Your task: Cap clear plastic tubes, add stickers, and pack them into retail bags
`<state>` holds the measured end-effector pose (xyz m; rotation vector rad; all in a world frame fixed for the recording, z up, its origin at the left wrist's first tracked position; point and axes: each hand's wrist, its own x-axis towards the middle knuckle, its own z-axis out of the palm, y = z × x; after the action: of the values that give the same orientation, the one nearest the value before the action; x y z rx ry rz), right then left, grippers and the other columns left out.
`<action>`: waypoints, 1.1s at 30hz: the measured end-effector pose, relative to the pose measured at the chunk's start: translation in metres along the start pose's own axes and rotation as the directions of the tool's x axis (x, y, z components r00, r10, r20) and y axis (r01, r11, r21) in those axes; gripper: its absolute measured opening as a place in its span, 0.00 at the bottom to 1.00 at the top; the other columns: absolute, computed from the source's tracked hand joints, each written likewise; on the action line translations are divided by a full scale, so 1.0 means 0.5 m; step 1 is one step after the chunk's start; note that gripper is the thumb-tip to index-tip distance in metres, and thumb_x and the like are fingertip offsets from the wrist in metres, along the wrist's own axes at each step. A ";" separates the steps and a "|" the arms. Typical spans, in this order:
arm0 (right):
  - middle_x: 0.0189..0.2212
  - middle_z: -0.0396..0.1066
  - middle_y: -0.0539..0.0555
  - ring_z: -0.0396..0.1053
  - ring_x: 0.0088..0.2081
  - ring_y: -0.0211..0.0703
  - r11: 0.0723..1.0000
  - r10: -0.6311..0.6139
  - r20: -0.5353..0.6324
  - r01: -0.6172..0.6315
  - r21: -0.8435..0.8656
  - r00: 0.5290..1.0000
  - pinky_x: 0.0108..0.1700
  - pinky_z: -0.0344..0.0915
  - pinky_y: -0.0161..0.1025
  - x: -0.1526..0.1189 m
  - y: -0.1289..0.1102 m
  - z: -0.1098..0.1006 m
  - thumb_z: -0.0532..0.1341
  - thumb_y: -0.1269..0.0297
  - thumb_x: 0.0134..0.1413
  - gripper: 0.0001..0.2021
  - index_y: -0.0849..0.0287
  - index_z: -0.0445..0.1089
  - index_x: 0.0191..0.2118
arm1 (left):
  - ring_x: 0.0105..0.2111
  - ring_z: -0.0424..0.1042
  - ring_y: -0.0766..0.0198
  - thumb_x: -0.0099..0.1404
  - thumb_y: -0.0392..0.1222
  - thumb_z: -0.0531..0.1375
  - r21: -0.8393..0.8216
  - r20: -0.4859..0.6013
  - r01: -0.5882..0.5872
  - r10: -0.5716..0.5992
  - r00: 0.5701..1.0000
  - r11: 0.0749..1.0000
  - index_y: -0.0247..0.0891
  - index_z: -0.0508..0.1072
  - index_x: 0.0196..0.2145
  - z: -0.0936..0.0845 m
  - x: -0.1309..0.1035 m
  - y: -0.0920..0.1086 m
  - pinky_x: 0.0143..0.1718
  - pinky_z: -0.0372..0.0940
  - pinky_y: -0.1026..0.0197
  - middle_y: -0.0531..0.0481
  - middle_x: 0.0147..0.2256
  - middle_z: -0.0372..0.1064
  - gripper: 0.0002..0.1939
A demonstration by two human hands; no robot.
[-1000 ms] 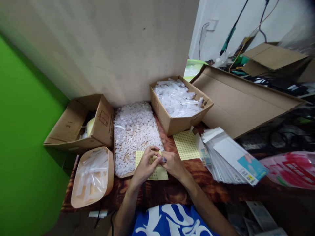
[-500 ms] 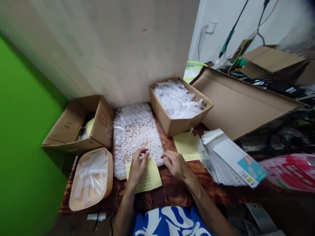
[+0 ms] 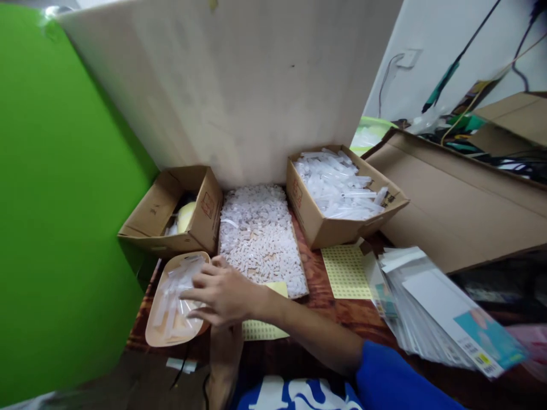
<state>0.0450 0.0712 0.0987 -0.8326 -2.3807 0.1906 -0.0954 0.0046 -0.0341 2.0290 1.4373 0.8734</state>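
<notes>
My right hand (image 3: 224,290) reaches across to the left, its fingers spread at the right side of a peach-coloured bin (image 3: 152,327) of clear plastic sleeves (image 3: 173,299). Beneath it is my left hand (image 3: 225,336), its fingers hidden by the right hand. A yellow label sheet (image 3: 265,330) lies on the table beside my wrists. Behind it, a shallow tray (image 3: 305,276) is covered with many small white pieces (image 3: 265,245).
An open carton (image 3: 171,242) stands at the back left. Another carton (image 3: 316,225) holds many clear sleeves. To the right lie a second label sheet (image 3: 345,270) and a fanned stack of packets (image 3: 427,319).
My right hand has crossed leftward over my left hand to the bin. My left hand has moved back from the label sheet, under the right. The view has shifted left.
</notes>
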 end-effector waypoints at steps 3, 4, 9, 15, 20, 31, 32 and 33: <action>0.54 0.70 0.63 0.61 0.56 0.57 0.995 0.010 0.029 -0.007 -0.097 1.000 0.62 0.50 0.58 0.037 0.008 -0.022 0.61 0.45 0.63 0.24 0.60 0.72 0.53 | 0.52 0.71 0.44 0.69 0.36 0.50 0.071 -0.154 0.013 -0.002 0.988 0.997 0.44 0.70 0.51 -0.018 -0.012 -0.018 0.50 0.70 0.40 0.41 0.48 0.72 0.16; 0.53 0.70 0.63 0.62 0.56 0.57 0.993 0.054 0.023 -0.051 -0.110 0.998 0.62 0.51 0.57 0.031 0.023 -0.047 0.61 0.48 0.64 0.20 0.60 0.73 0.51 | 0.52 0.71 0.46 0.69 0.34 0.49 0.069 -0.177 0.001 0.012 0.984 0.998 0.45 0.69 0.52 -0.020 -0.010 -0.015 0.51 0.70 0.42 0.42 0.48 0.72 0.17; 0.47 0.73 0.61 0.69 0.48 0.50 0.774 0.541 -0.234 -0.587 -0.237 0.808 0.53 0.61 0.46 -0.094 0.169 -0.261 0.53 0.71 0.69 0.13 0.60 0.74 0.49 | 0.52 0.71 0.53 0.66 0.26 0.47 0.008 -0.147 -0.096 0.096 0.984 0.995 0.43 0.69 0.53 -0.003 0.051 0.028 0.55 0.68 0.47 0.43 0.49 0.72 0.23; 0.43 0.78 0.61 0.74 0.44 0.51 0.203 0.979 0.061 -0.880 -0.430 0.196 0.43 0.65 0.38 -0.239 0.299 -0.398 0.63 0.75 0.56 0.17 0.61 0.78 0.50 | 0.48 0.71 0.52 0.66 0.27 0.52 0.099 0.073 -0.110 0.103 0.992 0.989 0.38 0.73 0.46 0.047 0.217 0.075 0.52 0.67 0.49 0.40 0.45 0.71 0.16; 0.36 0.80 0.55 0.76 0.37 0.45 0.189 0.981 0.130 -0.882 -0.432 0.147 0.35 0.64 0.33 -0.244 0.322 -0.387 0.65 0.77 0.48 0.19 0.55 0.81 0.47 | 0.36 0.73 0.59 0.63 0.31 0.61 0.071 0.232 -0.138 0.118 0.966 0.988 0.36 0.76 0.36 0.123 0.309 0.098 0.42 0.66 0.59 0.47 0.36 0.72 0.05; 0.44 0.77 0.65 0.75 0.46 0.53 0.171 0.922 -0.250 -0.892 -0.419 0.295 0.45 0.66 0.41 -0.241 0.313 -0.397 0.61 0.75 0.54 0.14 0.62 0.78 0.46 | 0.38 0.72 0.58 0.65 0.32 0.59 0.018 0.153 -0.078 0.075 0.985 0.997 0.35 0.73 0.30 0.138 0.304 0.107 0.46 0.64 0.56 0.45 0.34 0.72 0.06; 0.44 0.76 0.65 0.75 0.45 0.53 0.221 0.864 -0.362 -0.910 -0.350 0.349 0.46 0.67 0.42 -0.245 0.295 -0.398 0.61 0.72 0.56 0.13 0.62 0.77 0.47 | 0.39 0.72 0.58 0.67 0.33 0.58 0.003 0.140 -0.083 0.081 0.987 0.997 0.36 0.73 0.32 0.127 0.300 0.112 0.46 0.65 0.57 0.46 0.35 0.73 0.06; 0.44 0.76 0.64 0.74 0.44 0.52 0.307 0.784 -0.482 -0.920 -0.245 0.390 0.46 0.67 0.42 -0.249 0.274 -0.394 0.62 0.69 0.58 0.11 0.61 0.76 0.46 | 0.39 0.73 0.59 0.69 0.35 0.57 -0.025 0.122 -0.082 0.085 0.989 0.996 0.36 0.73 0.34 0.117 0.295 0.118 0.46 0.66 0.57 0.46 0.35 0.74 0.06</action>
<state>0.3088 0.0923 0.1527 -2.2186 -1.4261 -0.1239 0.0197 0.1236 0.0005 2.1026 1.2808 0.7786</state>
